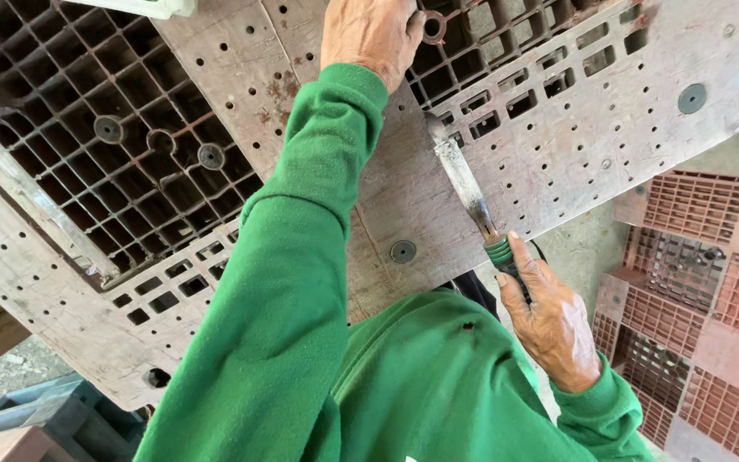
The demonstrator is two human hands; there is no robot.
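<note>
Grey concrete floor (pixel 733 154), reddish plastic pallets (pixel 694 308) stacked right, daylight from above.

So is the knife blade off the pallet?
No, the right hand holds the knife with its tip against the pallet.

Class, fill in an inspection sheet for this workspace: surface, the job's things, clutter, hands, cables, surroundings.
Surface: worn brown plastic pallet, perforated, grid cells exposed.
Job's things: scraper blade with green-wrapped handle, tip on the pallet.
Clutter: nothing seen.
Hands: left hand grips the pallet's grid edge; right hand holds the scraper handle.
Cables: nothing seen.
Surroundings: more reddish pallets lower right; grey crates lower left; concrete floor.
</note>
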